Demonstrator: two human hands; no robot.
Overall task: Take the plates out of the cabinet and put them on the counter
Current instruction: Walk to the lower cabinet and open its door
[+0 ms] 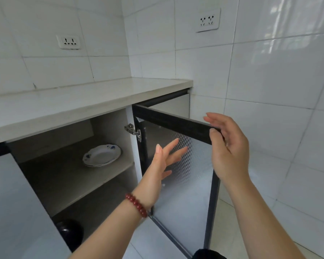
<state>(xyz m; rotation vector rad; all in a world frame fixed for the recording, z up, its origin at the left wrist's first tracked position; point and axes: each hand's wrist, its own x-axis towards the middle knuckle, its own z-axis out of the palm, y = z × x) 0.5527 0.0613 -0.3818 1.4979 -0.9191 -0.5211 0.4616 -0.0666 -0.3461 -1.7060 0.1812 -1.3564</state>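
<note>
A small stack of white plates (101, 155) with blue flower prints rests on the upper shelf (64, 174) inside the open cabinet. The pale stone counter (73, 103) runs above it. The cabinet door (178, 161), black-framed with frosted glass, stands swung out to the right. My right hand (226, 146) touches the door's top outer corner, thumb on the frame, fingers loosely spread. My left hand (163, 161), with a red bead bracelet on its wrist, hovers open in front of the glass, to the right of the plates and holding nothing.
A dark round pot (69, 230) sits on the lower shelf at the bottom left. A closed white door (9, 202) flanks the opening on the left. Tiled walls carry two sockets (69, 42) (207, 20). The right wall stands close behind the open door.
</note>
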